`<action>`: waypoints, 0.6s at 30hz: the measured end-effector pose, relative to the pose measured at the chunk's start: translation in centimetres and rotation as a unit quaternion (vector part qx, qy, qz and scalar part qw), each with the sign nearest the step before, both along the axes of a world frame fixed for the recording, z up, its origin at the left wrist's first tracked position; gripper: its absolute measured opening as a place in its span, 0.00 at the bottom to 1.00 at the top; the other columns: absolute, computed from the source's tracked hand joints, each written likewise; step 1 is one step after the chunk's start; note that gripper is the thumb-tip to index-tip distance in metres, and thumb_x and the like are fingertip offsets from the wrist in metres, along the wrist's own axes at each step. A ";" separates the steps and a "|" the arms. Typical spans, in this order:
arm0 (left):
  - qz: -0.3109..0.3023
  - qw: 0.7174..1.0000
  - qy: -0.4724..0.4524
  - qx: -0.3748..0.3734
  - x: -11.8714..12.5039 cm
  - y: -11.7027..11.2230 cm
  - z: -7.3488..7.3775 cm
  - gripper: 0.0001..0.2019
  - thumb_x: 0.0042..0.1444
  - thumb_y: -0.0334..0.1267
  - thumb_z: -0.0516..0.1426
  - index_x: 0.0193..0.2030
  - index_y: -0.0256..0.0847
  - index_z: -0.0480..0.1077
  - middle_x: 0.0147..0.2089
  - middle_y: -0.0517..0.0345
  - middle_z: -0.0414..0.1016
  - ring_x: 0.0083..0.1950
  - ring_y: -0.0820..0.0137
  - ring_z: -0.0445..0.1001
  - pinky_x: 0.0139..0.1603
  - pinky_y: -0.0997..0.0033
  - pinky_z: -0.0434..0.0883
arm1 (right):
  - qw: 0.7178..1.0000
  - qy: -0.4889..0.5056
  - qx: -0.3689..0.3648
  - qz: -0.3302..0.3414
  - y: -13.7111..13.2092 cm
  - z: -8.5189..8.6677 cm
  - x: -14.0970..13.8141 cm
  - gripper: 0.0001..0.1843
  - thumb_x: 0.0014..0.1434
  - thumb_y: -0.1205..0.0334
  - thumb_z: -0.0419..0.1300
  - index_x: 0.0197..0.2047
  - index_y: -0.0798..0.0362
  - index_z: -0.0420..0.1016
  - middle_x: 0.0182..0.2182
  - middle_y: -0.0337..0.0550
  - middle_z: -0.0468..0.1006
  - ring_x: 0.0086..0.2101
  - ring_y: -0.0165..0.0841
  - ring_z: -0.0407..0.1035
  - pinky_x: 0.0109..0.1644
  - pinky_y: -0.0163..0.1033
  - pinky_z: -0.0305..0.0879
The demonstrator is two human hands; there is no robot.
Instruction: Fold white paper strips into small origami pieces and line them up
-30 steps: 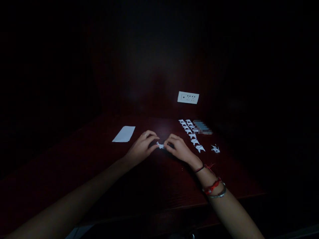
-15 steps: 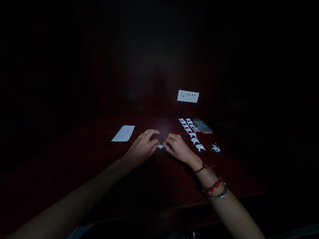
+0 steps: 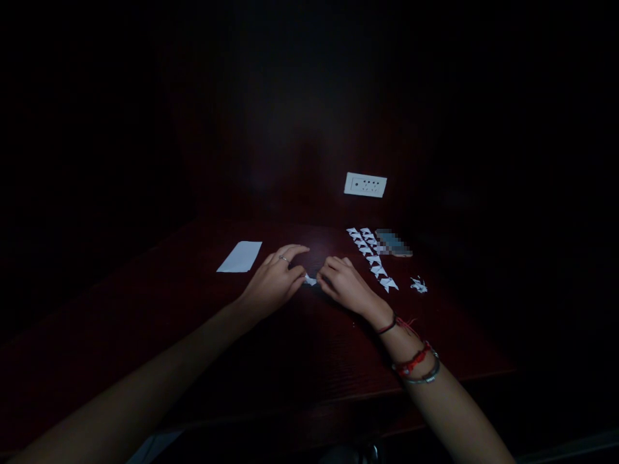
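Note:
A small folded piece of white paper [image 3: 310, 281] shows between my two hands, just above or on the dark red table. My left hand [image 3: 275, 276], with a ring on one finger, pinches its left end between thumb and a finger; the upper fingers reach out above it. My right hand [image 3: 345, 283] has its fingers curled in and closed at the paper's right end. The fingers hide part of the paper, so its full shape cannot be made out.
White paper sheets [image 3: 240, 256] lie at the left. Several folded paper pieces [image 3: 373, 261] stand in rows at the right, beside a blurred phone [image 3: 395, 243] and a heap of paper scraps [image 3: 419, 285]. A socket panel [image 3: 365, 185] sits on the wall behind the table [image 3: 290, 374].
My left hand has shifted slightly left and its fingers have straightened a little. More of the folded paper shows between the hands. My right hand stays almost still.

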State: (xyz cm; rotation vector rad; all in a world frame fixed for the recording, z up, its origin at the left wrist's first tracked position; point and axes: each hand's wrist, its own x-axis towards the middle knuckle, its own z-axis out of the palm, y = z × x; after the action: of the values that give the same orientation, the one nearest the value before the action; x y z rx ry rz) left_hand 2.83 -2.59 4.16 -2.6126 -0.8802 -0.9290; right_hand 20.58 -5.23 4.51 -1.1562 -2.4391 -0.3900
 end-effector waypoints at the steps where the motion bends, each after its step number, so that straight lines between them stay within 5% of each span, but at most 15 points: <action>1: -0.003 1.000 0.000 -0.002 0.0 0.0 0.0 0.05 0.50 0.31 0.50 0.28 0.37 0.66 0.53 0.53 0.54 0.54 0.60 0.52 0.50 0.57 0.56 | 1.000 -0.004 0.002 -0.001 0.0 0.0 0.0 0.09 0.56 0.65 0.45 0.30 0.57 0.64 0.29 0.43 0.63 0.33 0.30 0.55 0.37 0.36 0.48; 18: -0.043 0.998 0.052 0.013 0.1 -0.6 0.2 0.06 0.48 0.27 0.49 0.28 0.37 0.66 0.53 0.55 0.54 0.56 0.63 0.48 0.54 0.59 0.51 | 1.000 0.004 -0.002 0.013 0.3 -0.4 0.0 0.11 0.57 0.64 0.44 0.32 0.57 0.65 0.30 0.43 0.64 0.33 0.29 0.56 0.37 0.36 0.49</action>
State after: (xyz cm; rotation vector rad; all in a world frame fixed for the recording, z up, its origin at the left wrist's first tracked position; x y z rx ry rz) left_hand 2.93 -3.18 4.34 -2.6684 -0.7298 -0.8099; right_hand 20.56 -4.91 4.14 -1.1235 -2.4457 -0.3725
